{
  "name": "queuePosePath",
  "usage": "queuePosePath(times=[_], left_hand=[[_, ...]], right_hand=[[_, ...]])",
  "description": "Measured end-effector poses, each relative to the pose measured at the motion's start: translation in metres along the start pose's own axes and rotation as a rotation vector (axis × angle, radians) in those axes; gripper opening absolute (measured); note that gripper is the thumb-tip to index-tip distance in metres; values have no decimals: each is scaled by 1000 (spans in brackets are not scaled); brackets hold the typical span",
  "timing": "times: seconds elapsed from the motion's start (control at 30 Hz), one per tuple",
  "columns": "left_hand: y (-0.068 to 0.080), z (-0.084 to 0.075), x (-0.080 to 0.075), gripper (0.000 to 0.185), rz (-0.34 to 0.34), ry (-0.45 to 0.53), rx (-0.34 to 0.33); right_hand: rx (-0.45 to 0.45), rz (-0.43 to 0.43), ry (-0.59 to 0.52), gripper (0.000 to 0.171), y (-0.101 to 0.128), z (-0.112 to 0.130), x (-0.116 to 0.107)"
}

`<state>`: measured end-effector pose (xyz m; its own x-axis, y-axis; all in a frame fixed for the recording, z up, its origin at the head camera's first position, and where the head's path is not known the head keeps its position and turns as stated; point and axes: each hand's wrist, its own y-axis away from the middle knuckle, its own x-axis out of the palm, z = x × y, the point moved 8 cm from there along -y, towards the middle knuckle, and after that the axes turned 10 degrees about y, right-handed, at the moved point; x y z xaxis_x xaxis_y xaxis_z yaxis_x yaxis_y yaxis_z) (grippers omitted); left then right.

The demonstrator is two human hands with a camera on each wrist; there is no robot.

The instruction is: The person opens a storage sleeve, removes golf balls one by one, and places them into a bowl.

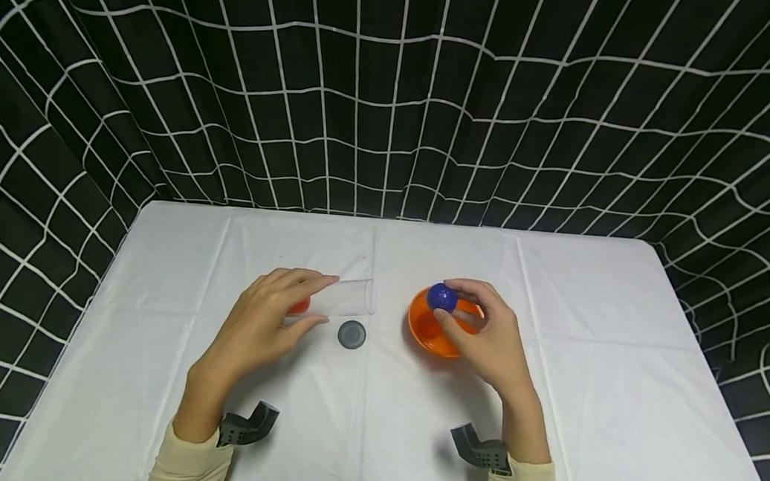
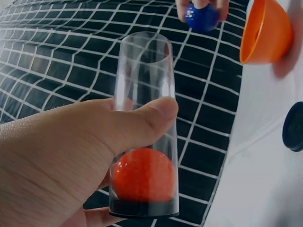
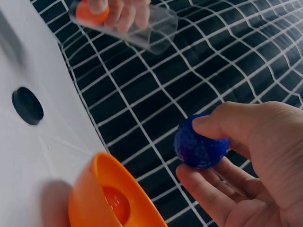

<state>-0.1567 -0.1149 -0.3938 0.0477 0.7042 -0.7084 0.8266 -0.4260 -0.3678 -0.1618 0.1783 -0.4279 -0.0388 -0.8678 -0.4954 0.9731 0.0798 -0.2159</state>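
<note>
My left hand (image 1: 262, 317) grips a clear plastic tube (image 2: 144, 90) whose open mouth points to the right in the head view. An orange ball (image 2: 143, 175) sits inside it against the dark closed end. Between thumb and fingers my right hand (image 1: 488, 337) pinches a blue ball (image 3: 199, 142), above the orange bowl (image 1: 428, 342). Within that bowl lies another orange ball (image 3: 117, 204), seen in the right wrist view. A gap separates the blue ball from the tube's mouth.
A round dark grey cap (image 1: 351, 334) lies on the white-covered table (image 1: 372, 418) between the hands, just below the tube. Behind the table hangs a black curtain (image 1: 393, 122) with a white grid. Each wrist wears a dark camera mount.
</note>
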Motion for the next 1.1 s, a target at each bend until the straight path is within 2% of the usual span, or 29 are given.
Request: queuePosePath(times=[0.2,0.87,1.1], left_hand=[[0,-1,-2,51,-6,-5,-1],[1,1,-2,50,-12,20,-16],[0,2,-1,50,-16,18,-16]], right_hand=[[-9,-7,107,40,1,-5,-7],[3,68,255,39,2,-14,-7],[0,73,361,38,2,-16,-6]])
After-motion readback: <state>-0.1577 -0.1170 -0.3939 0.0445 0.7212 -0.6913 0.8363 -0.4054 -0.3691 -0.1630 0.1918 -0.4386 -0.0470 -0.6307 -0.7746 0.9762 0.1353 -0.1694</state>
